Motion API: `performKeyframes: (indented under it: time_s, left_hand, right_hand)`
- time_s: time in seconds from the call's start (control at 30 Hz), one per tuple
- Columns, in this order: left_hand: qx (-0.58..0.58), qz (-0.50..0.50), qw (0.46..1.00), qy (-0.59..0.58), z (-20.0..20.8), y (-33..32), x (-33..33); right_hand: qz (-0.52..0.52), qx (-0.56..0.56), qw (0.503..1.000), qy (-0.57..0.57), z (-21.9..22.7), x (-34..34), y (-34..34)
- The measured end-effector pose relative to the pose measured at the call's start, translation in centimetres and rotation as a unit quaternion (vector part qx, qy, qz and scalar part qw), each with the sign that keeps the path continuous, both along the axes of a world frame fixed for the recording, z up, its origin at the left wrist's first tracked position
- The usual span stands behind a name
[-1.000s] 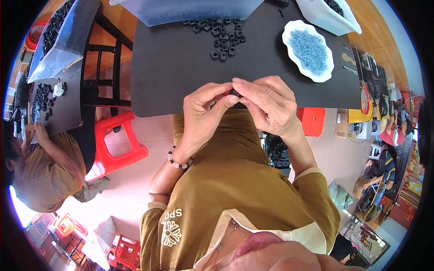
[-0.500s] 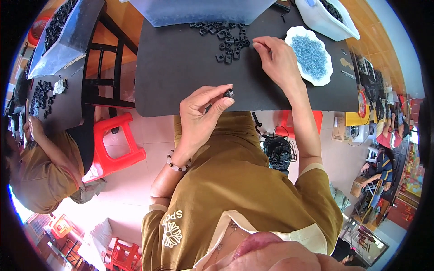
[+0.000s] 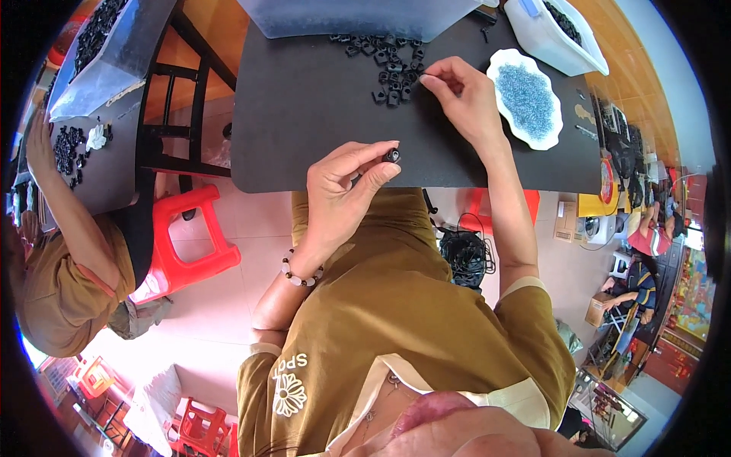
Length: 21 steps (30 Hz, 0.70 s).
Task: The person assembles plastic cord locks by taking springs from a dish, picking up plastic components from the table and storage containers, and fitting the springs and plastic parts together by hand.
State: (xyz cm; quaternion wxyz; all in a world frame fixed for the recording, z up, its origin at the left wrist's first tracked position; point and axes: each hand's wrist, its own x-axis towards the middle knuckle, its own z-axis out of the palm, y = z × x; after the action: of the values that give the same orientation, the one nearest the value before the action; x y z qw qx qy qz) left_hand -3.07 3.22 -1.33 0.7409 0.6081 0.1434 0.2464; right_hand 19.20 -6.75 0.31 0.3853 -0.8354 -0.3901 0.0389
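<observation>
My left hand (image 3: 346,183) holds a small black plastic part (image 3: 391,155) upright between thumb and forefinger, just over the table's near edge. The part is round, with a lighter spot on the side facing me. My right hand (image 3: 466,99) reaches to the right edge of a loose pile of small black plastic parts (image 3: 392,76), its thumb and forefinger pinched together. Whatever lies between those fingertips is too small to make out. Right of that hand, a white scalloped dish (image 3: 554,134) holds many tiny clear bluish pieces (image 3: 525,99).
A translucent bin (image 3: 358,21) stands behind the pile on the dark table (image 3: 304,114). A white tub (image 3: 544,46) of black parts is at the back right. At left, another person sits at a second table (image 3: 114,160) beside a red stool (image 3: 209,259).
My right hand has shifted slightly left and away from me, to the pile's edge. My left hand keeps its part almost in place. The neighbouring person's arm has reached forward.
</observation>
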Motion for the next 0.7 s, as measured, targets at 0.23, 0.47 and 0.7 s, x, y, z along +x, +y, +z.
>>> performKeyframes:
  time_s: [0.23, 0.47, 0.7]
  left_hand:
    - [0.075, 0.011, 0.997, -0.011, 0.8, 0.1, 0.0]
    - [0.166, 0.032, 0.985, -0.035, 1.1, -0.6, 0.5]
    - [0.206, 0.032, 0.976, -0.062, 0.7, -1.1, 0.8]
  right_hand:
    - [0.123, 0.219, 0.9, 0.357, 1.6, -4.5, -3.3]
    - [0.139, 0.202, 0.896, 0.37, 2.3, -7.4, -5.5]
    - [0.144, 0.183, 0.904, 0.358, 2.9, -8.3, -6.2]
